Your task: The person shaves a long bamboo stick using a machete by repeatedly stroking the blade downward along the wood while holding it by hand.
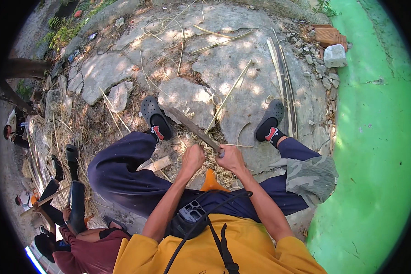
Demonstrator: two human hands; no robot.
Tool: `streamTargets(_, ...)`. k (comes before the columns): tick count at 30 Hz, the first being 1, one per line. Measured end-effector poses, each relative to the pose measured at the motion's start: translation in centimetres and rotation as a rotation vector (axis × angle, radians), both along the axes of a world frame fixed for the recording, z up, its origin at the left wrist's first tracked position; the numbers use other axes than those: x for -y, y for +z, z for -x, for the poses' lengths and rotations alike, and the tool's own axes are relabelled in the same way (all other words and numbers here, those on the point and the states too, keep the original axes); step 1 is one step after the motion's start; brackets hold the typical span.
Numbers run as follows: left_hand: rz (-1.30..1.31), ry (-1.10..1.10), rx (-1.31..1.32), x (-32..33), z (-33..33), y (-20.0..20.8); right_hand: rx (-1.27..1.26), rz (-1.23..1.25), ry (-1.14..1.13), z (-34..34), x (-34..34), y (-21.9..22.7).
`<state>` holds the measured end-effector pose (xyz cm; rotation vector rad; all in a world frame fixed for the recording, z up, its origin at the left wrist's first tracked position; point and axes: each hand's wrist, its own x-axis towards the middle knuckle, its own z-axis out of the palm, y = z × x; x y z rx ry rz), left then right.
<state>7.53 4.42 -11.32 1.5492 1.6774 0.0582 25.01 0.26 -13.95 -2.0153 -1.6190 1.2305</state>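
My right hand (231, 158) is closed round the near end of a machete (192, 126). Its long, dark brownish blade slants away to the far left, passing close to my left shoe. My left hand (193, 158) is a fist just left of the machete's near end; what its fingers hold is hidden. A long pale bamboo strip (230, 93) runs from near the blade toward the far right, between my feet. Curly bamboo shavings (213, 160) lie on the ground below my hands. Left of my left hand is a short bamboo piece (155, 165).
Long strips (282, 82) lie beyond my right shoe. A camouflage cloth (308, 177) covers my right knee. A pale block (335, 55) stands beside a green wall or floor surface (370, 150). At lower left sits another person (84, 246) holding a stick. The concrete is cracked.
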Motion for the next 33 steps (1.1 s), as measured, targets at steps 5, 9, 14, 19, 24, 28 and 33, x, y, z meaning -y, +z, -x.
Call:
streamTargets(5,0.067,-0.046,0.115,-0.4,0.2,-2.0,0.007,-0.087,0.003,0.5,0.1,-0.5)
streamTargets(9,0.035,-0.034,0.054,-0.1,-0.4,-2.2,0.006,-0.076,-0.052,0.3,-0.5,-2.1)
streamTargets(14,-0.015,-0.047,0.061,-0.4,0.1,-2.2,0.12,-0.12,0.018,0.6,-1.8,-3.6)
streamTargets(19,-0.053,-0.042,0.007,-0.5,-0.1,-1.1,0.1,-0.108,-0.01,0.6,-2.3,-3.6)
streamTargets(24,-0.009,-0.035,-0.013,-1.0,1.1,-2.0,0.105,-0.11,0.008,1.4,-3.2,-3.7)
streamTargets(28,0.043,0.019,0.037,-2.0,1.3,-2.4,0.074,-0.102,-0.018,1.6,-4.1,-3.7)
streamTargets(33,-0.038,0.013,0.063,-2.3,1.7,-3.6,0.07,-0.113,-0.002,1.5,-4.5,-3.8)
